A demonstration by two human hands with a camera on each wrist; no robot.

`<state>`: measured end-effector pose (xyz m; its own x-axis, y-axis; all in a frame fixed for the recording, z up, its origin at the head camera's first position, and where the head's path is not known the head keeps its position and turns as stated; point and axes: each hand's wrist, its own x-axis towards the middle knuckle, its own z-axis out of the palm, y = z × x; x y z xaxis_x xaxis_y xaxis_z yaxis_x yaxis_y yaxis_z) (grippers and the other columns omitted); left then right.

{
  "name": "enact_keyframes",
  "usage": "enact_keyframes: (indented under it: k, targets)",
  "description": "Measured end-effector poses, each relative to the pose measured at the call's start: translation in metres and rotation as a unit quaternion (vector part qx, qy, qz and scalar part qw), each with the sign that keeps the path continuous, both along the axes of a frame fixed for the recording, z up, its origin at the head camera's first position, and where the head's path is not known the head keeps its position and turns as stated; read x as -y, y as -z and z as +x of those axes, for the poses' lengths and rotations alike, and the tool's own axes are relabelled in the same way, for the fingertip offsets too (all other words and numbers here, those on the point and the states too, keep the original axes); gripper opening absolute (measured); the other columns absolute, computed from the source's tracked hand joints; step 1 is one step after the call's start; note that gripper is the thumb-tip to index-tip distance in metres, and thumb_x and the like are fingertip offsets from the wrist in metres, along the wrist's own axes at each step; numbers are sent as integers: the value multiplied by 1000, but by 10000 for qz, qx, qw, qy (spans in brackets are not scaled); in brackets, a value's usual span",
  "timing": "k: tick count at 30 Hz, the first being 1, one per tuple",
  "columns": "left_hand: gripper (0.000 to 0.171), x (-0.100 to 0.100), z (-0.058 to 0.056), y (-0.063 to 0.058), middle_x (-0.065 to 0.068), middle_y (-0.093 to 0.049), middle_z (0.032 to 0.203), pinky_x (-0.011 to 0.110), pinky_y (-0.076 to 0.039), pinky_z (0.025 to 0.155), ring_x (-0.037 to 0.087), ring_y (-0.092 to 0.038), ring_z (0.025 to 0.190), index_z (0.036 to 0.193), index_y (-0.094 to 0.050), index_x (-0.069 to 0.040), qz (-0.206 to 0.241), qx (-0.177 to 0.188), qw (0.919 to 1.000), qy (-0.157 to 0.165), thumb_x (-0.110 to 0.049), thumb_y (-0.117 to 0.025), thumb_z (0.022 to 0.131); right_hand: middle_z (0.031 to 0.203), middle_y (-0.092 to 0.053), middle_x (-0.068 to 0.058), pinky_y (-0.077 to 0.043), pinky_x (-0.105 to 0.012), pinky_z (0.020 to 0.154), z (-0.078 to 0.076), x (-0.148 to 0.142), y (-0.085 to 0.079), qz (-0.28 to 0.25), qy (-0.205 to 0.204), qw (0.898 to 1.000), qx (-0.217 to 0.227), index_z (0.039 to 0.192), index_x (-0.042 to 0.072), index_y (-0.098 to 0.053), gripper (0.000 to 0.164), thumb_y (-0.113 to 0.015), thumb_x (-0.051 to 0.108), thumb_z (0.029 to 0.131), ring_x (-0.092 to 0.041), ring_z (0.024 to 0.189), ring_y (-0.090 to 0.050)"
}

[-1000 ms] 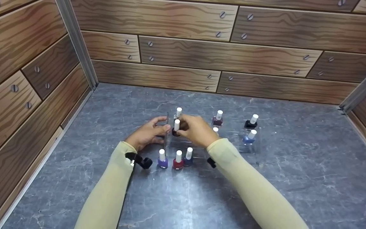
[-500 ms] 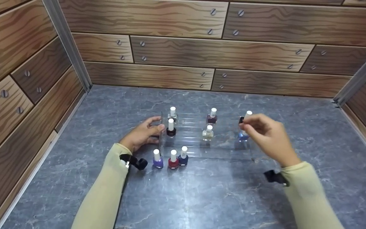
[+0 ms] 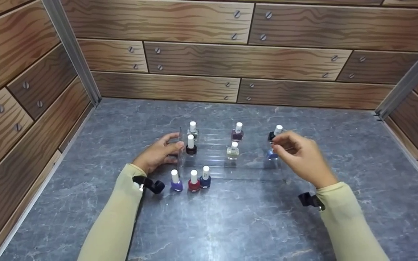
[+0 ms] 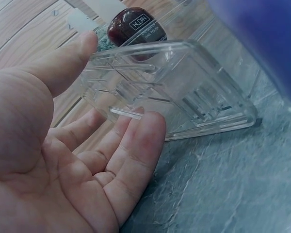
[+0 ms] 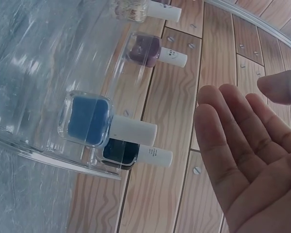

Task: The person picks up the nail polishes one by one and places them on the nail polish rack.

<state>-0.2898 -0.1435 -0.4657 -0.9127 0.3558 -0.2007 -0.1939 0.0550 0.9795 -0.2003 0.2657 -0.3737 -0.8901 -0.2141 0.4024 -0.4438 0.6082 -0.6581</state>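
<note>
A clear plastic stepped rack (image 3: 216, 174) stands mid-table with bottles of nail polish on it. My left hand (image 3: 160, 154) touches its left end panel (image 4: 184, 90), fingers extended and thumb near the edge. Close to that panel stands a dark brown nail polish bottle (image 3: 191, 148), with a glittery bottle (image 3: 193, 134) behind it. My right hand (image 3: 303, 156) hovers by the rack's right end, holding nothing, fingers loosely bent. From the head it partly covers a blue bottle (image 3: 272, 155) and a black bottle (image 3: 272, 135); the right wrist view shows the blue bottle (image 5: 87, 121) apart from the fingers.
Purple (image 3: 176, 185), red (image 3: 194, 185) and dark blue (image 3: 205, 181) nail polish bottles stand on the grey marbled table (image 3: 230, 224) before the rack. A plum bottle (image 3: 237, 135) and a pale clear bottle (image 3: 233, 153) occupy the rack's middle. Wood-patterned walls (image 3: 165, 87) enclose the table.
My right hand has let go of the dark brown bottle and moved right, to the rack's right end. My left hand has stayed at the left panel. The head view has shifted slightly.
</note>
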Motion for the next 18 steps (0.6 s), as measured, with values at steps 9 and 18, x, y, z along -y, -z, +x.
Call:
enact_keyframes:
  k: [9,18]
  targets:
    - [74,-1,-2,3,22,-50,147,45,-57,102,37,-54,131,161,-31,-14,-52,-9,10000,67,-32,-70,100,99,-75,-6,-57,-16,73,1,-1,3,196,47,9997,109,109,6,-72,10,-68,12,101,-20,83,-71]
    - [74,2,-1,2,21,-51,145,43,-58,100,35,-55,129,160,-32,-15,-53,2,10000,7,-34,-70,100,100,-75,0,-58,-20,76,0,0,5,324,-55,9992,220,111,9,-72,11,-68,12,101,-14,86,-69]
